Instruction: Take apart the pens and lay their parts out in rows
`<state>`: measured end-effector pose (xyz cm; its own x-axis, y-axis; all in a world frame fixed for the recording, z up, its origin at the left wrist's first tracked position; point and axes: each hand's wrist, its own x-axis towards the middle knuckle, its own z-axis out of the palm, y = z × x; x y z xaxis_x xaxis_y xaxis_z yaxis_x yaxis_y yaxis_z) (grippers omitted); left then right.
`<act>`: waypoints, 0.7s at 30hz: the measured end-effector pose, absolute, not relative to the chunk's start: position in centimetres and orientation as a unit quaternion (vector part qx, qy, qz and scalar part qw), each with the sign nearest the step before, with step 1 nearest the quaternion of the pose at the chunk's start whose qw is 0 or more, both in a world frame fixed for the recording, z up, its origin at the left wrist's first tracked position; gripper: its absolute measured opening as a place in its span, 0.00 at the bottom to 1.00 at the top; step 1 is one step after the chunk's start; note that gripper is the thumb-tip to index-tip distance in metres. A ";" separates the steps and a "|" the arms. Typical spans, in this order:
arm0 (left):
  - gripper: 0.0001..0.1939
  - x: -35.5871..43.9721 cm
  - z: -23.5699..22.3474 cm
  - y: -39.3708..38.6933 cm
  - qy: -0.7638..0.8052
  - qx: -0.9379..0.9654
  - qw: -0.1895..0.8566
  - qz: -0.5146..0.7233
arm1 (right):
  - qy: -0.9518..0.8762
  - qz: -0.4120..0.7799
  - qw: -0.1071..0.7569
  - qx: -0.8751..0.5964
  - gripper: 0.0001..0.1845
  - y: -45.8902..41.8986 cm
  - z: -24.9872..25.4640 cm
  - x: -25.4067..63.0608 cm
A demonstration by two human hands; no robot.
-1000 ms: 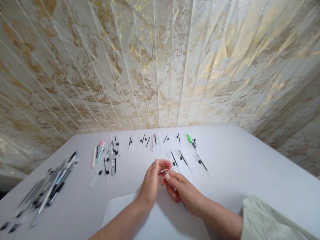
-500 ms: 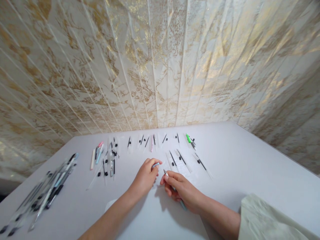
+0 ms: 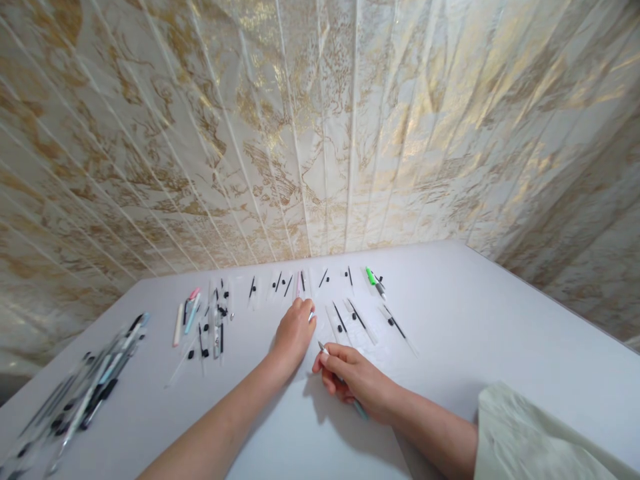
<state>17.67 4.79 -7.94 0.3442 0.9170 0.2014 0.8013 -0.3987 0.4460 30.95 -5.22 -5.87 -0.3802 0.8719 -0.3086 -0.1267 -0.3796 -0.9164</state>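
Near the middle of the table my left hand has its fingers closed around a small light-blue pen cap, only a bit of which shows. Lower and to the right, my right hand grips a pen with a metallic tip and a light-blue rear end. Its tip points up and left, apart from my left hand. Beneath both forearms lies a white sheet. Just past my right hand are thin black refills with clear tubes and small black caps.
At left lies a heap of pens. Pen parts are clustered right of it, beside a cream pen piece and a blue one. A green and grey pen lies far back. Patterned curtain hangs behind the table.
My hands were together around the pen and have come apart. My left hand has moved forward with the blue cap, while my right hand keeps the uncapped pen. The view has shifted slightly.
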 end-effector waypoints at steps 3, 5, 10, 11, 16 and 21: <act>0.07 17.5 -8.3 4.8 0.532 0.799 0.158 0.233 | -0.431 0.711 0.348 -0.433 0.14 -5.1 -5.8 30.9; 0.09 17.4 -8.2 4.7 0.529 0.791 0.187 0.244 | -0.432 0.711 0.345 -0.434 0.14 -5.1 -5.9 30.9; 0.15 16.7 -7.8 4.2 0.518 0.783 0.249 0.238 | -0.432 0.712 0.345 -0.432 0.13 -5.0 -6.3 31.0; 0.16 16.6 -7.8 4.1 0.512 0.785 0.255 0.238 | -0.432 0.714 0.345 -0.430 0.13 -5.0 -6.4 31.0; 0.22 15.9 -8.4 4.1 0.472 0.794 0.280 0.261 | -0.431 0.717 0.345 -0.427 0.14 -4.9 -6.5 31.1; 0.25 15.4 -8.1 4.0 0.457 0.783 0.309 0.287 | -0.424 0.718 0.342 -0.433 0.14 -4.9 -6.4 31.1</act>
<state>15.42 3.98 -8.10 0.4178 0.8930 0.1671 0.5387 -0.3916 0.7460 31.12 -4.91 -6.42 -0.3912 0.8584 -0.3319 -0.1235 -0.4064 -0.9053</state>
